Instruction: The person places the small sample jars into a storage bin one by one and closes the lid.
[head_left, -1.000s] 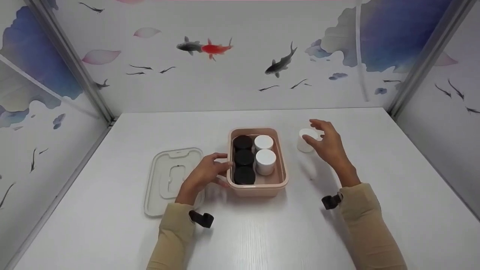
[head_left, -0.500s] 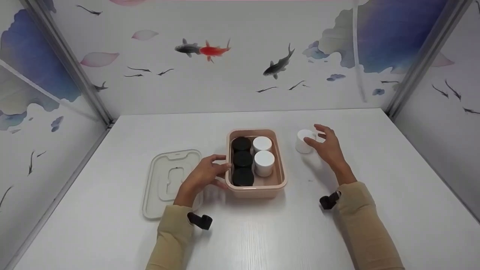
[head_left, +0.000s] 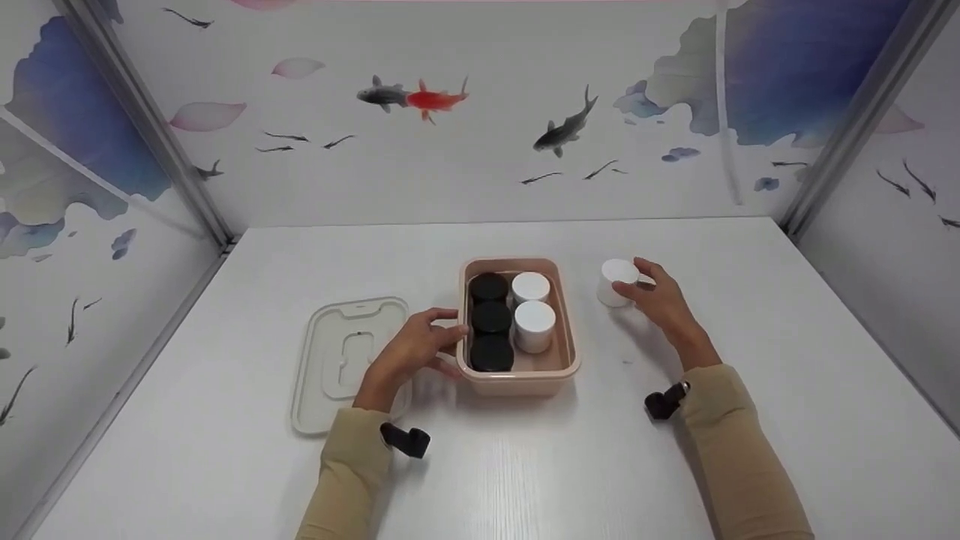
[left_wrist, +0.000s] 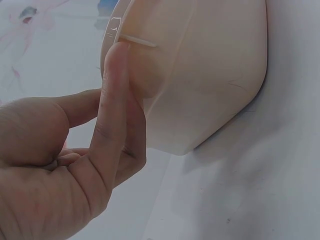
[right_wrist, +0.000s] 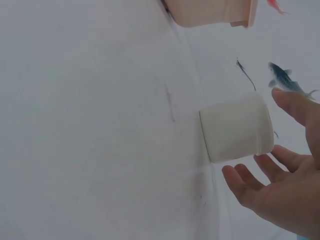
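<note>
A pink plastic box (head_left: 517,384) stands on the table, holding black-lidded jars (head_left: 491,319) in a left column and two white jars (head_left: 535,326) in the right one. The left hand (head_left: 416,345) pinches the box's left rim; in the left wrist view its fingers (left_wrist: 116,75) lie against the wall below the rim. Right of the box, another white jar (head_left: 618,283) stands upright. The right hand (head_left: 664,300) is spread around that jar's right side. In the right wrist view the thumb (right_wrist: 290,102) is apart from the jar, while fingers reach its lid edge.
A pale grey lid (head_left: 315,375) lies on the table left of the box, partly under the left forearm. Printed panels (head_left: 480,165) border the table at the back and both sides. Black wrist cameras (head_left: 409,440) sit on both sleeves.
The right hand has lowered and its fingers have come closer around the lone white jar, which stays in place. The left hand keeps its hold on the box rim.
</note>
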